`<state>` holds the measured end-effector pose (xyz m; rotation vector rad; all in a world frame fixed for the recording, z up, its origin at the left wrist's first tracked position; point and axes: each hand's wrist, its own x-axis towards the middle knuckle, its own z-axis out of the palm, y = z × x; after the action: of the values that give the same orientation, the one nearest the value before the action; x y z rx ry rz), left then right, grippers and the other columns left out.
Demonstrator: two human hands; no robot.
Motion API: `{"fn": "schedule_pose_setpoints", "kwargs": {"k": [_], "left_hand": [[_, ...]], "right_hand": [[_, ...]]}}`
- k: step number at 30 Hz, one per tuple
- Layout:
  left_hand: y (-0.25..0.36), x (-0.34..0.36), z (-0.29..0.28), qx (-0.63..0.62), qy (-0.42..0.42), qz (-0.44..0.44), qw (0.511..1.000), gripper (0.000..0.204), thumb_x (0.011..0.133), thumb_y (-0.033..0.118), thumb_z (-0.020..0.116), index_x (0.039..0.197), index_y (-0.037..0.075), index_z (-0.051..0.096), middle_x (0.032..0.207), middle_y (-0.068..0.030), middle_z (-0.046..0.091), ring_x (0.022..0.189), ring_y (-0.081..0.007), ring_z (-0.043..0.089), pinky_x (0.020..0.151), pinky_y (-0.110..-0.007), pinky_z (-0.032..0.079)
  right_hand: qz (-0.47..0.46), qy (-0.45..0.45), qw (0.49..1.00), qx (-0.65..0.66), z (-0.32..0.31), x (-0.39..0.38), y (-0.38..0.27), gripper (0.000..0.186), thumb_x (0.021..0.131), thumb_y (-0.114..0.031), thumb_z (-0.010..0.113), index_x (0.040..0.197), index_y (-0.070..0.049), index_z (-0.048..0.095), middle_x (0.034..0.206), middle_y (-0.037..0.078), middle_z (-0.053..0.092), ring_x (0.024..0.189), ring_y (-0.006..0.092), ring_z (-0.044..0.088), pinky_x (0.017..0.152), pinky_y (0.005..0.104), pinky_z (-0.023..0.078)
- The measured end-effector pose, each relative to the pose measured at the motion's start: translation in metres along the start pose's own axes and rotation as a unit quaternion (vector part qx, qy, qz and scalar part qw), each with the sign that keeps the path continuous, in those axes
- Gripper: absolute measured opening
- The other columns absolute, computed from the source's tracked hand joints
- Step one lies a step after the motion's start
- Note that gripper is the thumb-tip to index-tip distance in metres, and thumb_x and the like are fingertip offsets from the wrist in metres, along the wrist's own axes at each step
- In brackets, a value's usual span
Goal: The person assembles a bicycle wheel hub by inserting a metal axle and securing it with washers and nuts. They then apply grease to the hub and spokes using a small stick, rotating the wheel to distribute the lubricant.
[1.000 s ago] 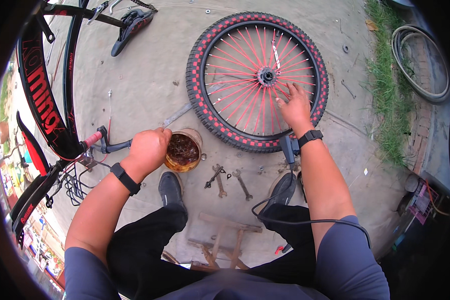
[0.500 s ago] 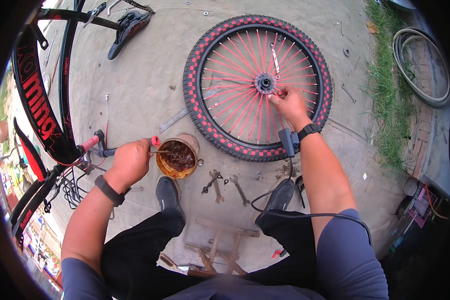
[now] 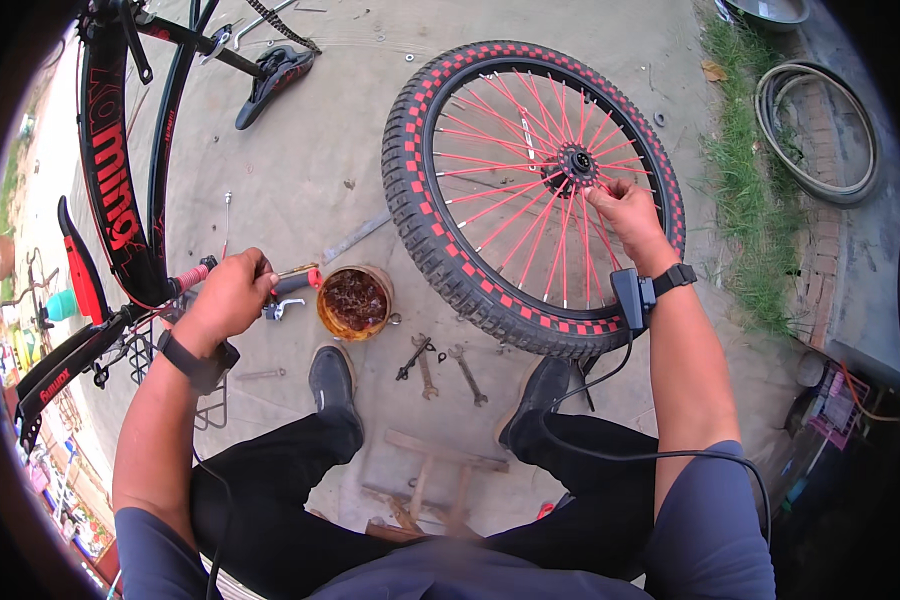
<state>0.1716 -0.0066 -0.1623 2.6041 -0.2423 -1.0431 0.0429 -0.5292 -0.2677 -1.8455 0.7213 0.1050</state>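
Observation:
My left hand [image 3: 232, 297] is closed on a thin brownish stick [image 3: 297, 270], whose tip points toward a pot of dark brown grease [image 3: 356, 296]; the tip is now outside the pot. The handlebar with its red-ended grip lies just beneath the stick. Fingers of my right hand [image 3: 626, 215] are closed on the red spokes beside the hub [image 3: 576, 163] of a bicycle wheel [image 3: 410, 190]. The tyre has a red-and-black checkered sidewall. The wheel is tilted, its left and near tread showing. Through the spokes a wrench [image 3: 528, 138] is visible on the ground.
A black and red bicycle frame [image 3: 115, 170] stands upside down at left, its saddle [image 3: 273, 85] low. Wrenches [image 3: 467, 375] lie near my shoes. A low wooden stool [image 3: 445, 455] is between my legs. A coiled hose [image 3: 765, 110] lies right, past a grass strip [image 3: 745, 190].
The stick has come out of the pot as my left hand drew back left. My right hand has tilted the wheel up from lying flat, exposing its tread.

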Motion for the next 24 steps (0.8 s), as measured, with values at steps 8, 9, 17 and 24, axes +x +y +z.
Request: {"fn": "schedule_pose_setpoints", "kwargs": {"k": [8,9,17,24], "left_hand": [[0.084,-0.072,-0.051,-0.501,0.043,0.020,0.864,0.023,0.109,0.024,0.053,0.116,0.002,0.053,0.099,-0.0094,0.068,0.075,-0.0117,0.068,0.059,-0.023,0.051],[0.101,-0.086,-0.053,-0.528,0.064,0.031,0.847,0.025,0.110,0.024,0.052,0.119,0.000,0.052,0.104,-0.0118,0.069,0.081,-0.0141,0.071,0.064,-0.024,0.055],[0.133,-0.134,-0.023,-0.680,0.127,0.095,0.716,0.024,0.112,0.023,0.042,0.115,0.001,0.053,0.115,-0.0167,0.069,0.098,-0.0234,0.071,0.083,-0.038,0.059],[0.119,-0.139,0.025,-0.768,0.109,-0.003,0.632,0.036,0.113,0.024,0.033,0.125,0.001,0.059,0.109,-0.0116,0.072,0.094,-0.0217,0.069,0.084,-0.039,0.056]], "right_hand": [[-0.080,0.029,0.995,0.046,-0.062,-0.080,-0.101,0.030,0.091,-0.016,0.081,0.110,0.001,0.065,0.099,0.001,0.066,0.088,0.0069,0.060,0.082,0.0220,0.049],[-0.092,0.041,0.994,0.043,-0.066,-0.092,-0.112,0.030,0.091,-0.016,0.081,0.110,0.001,0.065,0.098,0.001,0.066,0.088,0.0069,0.060,0.082,0.0219,0.049],[-0.288,0.190,0.933,-0.101,-0.061,-0.202,-0.181,0.034,0.080,-0.019,0.087,0.099,0.003,0.069,0.078,-0.001,0.056,0.070,0.0078,0.048,0.063,0.0251,0.042],[-0.346,0.228,0.887,-0.205,-0.037,-0.259,-0.201,0.031,0.073,-0.013,0.086,0.091,0.002,0.066,0.085,0.007,0.058,0.075,0.0181,0.053,0.069,0.0329,0.048]]}}
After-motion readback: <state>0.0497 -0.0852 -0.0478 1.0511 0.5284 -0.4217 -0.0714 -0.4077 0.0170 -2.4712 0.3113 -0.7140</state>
